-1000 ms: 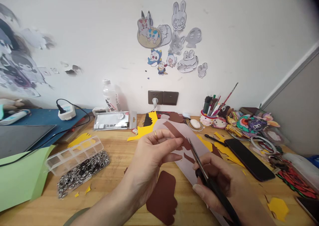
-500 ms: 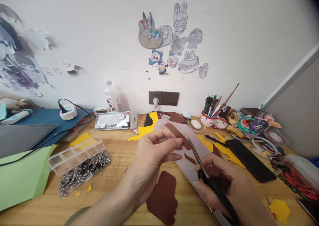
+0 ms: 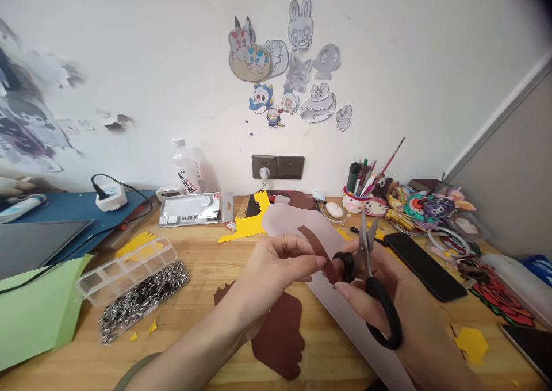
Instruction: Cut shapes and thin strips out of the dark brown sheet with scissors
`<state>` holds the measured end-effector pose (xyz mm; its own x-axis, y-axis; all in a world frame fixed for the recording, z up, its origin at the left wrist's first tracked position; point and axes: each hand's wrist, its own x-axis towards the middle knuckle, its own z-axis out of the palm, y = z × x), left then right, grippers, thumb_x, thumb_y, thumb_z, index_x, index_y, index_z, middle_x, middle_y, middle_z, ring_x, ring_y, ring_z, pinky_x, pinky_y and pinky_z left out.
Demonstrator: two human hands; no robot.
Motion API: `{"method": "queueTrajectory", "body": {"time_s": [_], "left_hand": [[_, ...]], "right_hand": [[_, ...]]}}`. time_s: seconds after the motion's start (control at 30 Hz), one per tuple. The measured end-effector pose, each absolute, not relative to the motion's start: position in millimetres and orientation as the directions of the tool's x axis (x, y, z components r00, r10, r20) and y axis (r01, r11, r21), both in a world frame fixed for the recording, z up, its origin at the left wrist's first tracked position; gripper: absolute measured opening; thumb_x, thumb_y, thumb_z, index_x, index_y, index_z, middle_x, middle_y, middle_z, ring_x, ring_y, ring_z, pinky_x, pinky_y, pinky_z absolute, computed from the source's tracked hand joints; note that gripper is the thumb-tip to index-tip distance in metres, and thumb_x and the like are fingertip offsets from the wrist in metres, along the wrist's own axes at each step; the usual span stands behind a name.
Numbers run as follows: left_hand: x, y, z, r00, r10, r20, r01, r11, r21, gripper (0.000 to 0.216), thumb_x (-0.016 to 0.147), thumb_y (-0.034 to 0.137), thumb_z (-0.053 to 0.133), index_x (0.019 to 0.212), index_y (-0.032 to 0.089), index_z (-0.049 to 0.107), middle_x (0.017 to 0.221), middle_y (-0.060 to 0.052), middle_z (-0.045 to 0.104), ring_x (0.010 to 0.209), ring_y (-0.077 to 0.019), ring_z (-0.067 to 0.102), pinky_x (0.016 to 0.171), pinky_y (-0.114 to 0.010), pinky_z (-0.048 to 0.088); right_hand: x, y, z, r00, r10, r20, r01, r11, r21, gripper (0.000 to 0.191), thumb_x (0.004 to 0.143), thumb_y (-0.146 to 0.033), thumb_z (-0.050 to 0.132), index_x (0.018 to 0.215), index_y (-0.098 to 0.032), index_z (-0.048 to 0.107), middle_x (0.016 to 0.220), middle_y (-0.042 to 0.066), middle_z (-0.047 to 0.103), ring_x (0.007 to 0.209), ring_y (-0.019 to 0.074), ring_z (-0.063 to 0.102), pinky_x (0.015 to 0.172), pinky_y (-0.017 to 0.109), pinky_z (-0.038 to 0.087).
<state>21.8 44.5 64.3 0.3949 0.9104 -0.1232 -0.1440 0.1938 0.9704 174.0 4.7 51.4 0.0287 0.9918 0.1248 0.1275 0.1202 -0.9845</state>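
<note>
My left hand (image 3: 278, 273) pinches a narrow, curved brown strip (image 3: 314, 242) between thumb and fingers. Black-handled scissors (image 3: 368, 244) hang in my right hand (image 3: 388, 282), their blades pointing up and slightly apart, turned away from the strip. The right thumb and fingertips are close to the strip's lower end; whether they touch it, I cannot tell. Beneath both hands a long pale lilac sheet (image 3: 340, 316) slants across the table. Below my left wrist lies a brown cut-out (image 3: 280, 336) with a scalloped edge, partly covered by my forearm.
On the left are an open clear case (image 3: 144, 293) of metal snaps and a green sheet (image 3: 34, 310). Yellow scraps (image 3: 244, 224) lie behind my hands. A phone (image 3: 425, 264), a pen cup (image 3: 356, 201) and a pile of colourful cut-outs (image 3: 435, 207) stand right.
The scissors have swung upright, away from the brown piece, and their blades have parted. My right hand has come closer to my left. The view has shifted slightly right.
</note>
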Motion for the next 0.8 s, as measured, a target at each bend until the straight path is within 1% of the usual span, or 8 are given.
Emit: {"method": "queueTrajectory", "body": {"time_s": [0.07, 0.17, 0.33, 0.47, 0.6, 0.67, 0.73, 0.8], "left_hand": [[23, 46, 62, 0.419, 0.900, -0.116, -0.134, 0.188, 0.973, 0.008, 0.066, 0.021, 0.065, 0.063, 0.014, 0.062, 0.063, 0.002, 0.060, 0.060, -0.0059, 0.049, 0.059, -0.017, 0.037], [25, 49, 59, 0.432, 0.891, -0.142, -0.154, 0.228, 0.961, 0.007, 0.065, 0.021, 0.066, 0.067, 0.015, 0.063, 0.067, 0.000, 0.063, 0.063, -0.0078, 0.053, 0.060, -0.019, 0.038], [23, 56, 59, 0.333, 0.923, -0.192, -0.213, 0.272, 0.938, 0.013, 0.062, 0.024, 0.069, 0.071, 0.015, 0.066, 0.072, -0.002, 0.064, 0.067, -0.0089, 0.054, 0.059, -0.019, 0.041], [22, 58, 61, 0.274, 0.946, -0.174, -0.267, 0.248, 0.931, 0.013, 0.062, 0.026, 0.070, 0.070, 0.016, 0.069, 0.080, -0.003, 0.066, 0.068, -0.0087, 0.054, 0.056, -0.017, 0.042], [20, 58, 63, 0.196, 0.970, -0.143, -0.332, 0.203, 0.921, 0.010, 0.062, 0.026, 0.070, 0.066, 0.016, 0.069, 0.089, -0.004, 0.067, 0.070, -0.0084, 0.055, 0.057, -0.016, 0.043], [19, 59, 62, 0.195, 0.972, -0.128, -0.359, 0.193, 0.913, 0.012, 0.062, 0.025, 0.070, 0.070, 0.016, 0.070, 0.086, -0.004, 0.067, 0.072, -0.0085, 0.057, 0.061, -0.016, 0.044], [18, 59, 62, 0.193, 0.974, -0.123, -0.387, 0.190, 0.902, 0.017, 0.060, 0.023, 0.072, 0.076, 0.016, 0.068, 0.076, -0.003, 0.068, 0.070, -0.0083, 0.059, 0.064, -0.017, 0.044], [17, 59, 61, 0.184, 0.976, -0.119, -0.414, 0.187, 0.891, 0.017, 0.059, 0.021, 0.073, 0.074, 0.016, 0.066, 0.066, 0.000, 0.066, 0.066, -0.0081, 0.060, 0.063, -0.017, 0.044]], "right_hand": [[175, 6, 48, 0.002, 0.991, 0.132, 0.151, 0.130, -0.980, 0.022, 0.070, -0.014, 0.061, 0.083, -0.027, 0.049, 0.068, -0.007, 0.061, 0.065, 0.0105, 0.059, 0.060, 0.018, 0.047], [175, 7, 43, 0.006, 0.996, 0.086, 0.190, 0.084, -0.978, 0.023, 0.070, -0.013, 0.059, 0.085, -0.026, 0.047, 0.069, -0.006, 0.060, 0.064, 0.0103, 0.058, 0.055, 0.018, 0.046], [172, 10, 39, -0.008, 0.998, 0.067, 0.217, 0.067, -0.974, 0.024, 0.068, -0.017, 0.061, 0.086, -0.023, 0.047, 0.070, -0.003, 0.062, 0.065, 0.0135, 0.059, 0.058, 0.023, 0.047], [169, 12, 38, 0.024, 0.997, 0.070, 0.230, 0.063, -0.971, 0.024, 0.063, -0.017, 0.063, 0.082, -0.022, 0.049, 0.067, -0.001, 0.064, 0.063, 0.0168, 0.061, 0.057, 0.026, 0.049], [168, 11, 38, -0.003, 0.997, 0.072, 0.246, 0.070, -0.967, 0.023, 0.063, -0.016, 0.063, 0.080, -0.023, 0.050, 0.065, -0.002, 0.064, 0.061, 0.0160, 0.060, 0.055, 0.025, 0.049], [168, 10, 38, -0.016, 0.998, 0.053, 0.242, 0.055, -0.969, 0.022, 0.064, -0.016, 0.062, 0.081, -0.023, 0.050, 0.065, -0.002, 0.063, 0.060, 0.0161, 0.060, 0.053, 0.025, 0.048], [167, 9, 37, -0.029, 0.999, 0.029, 0.240, 0.035, -0.970, 0.022, 0.065, -0.017, 0.061, 0.082, -0.023, 0.049, 0.065, -0.002, 0.063, 0.062, 0.0163, 0.060, 0.054, 0.025, 0.047], [166, 8, 37, -0.043, 0.999, 0.027, 0.247, 0.036, -0.968, 0.022, 0.065, -0.016, 0.060, 0.082, -0.024, 0.049, 0.065, -0.003, 0.061, 0.062, 0.0155, 0.059, 0.055, 0.024, 0.047]]}}
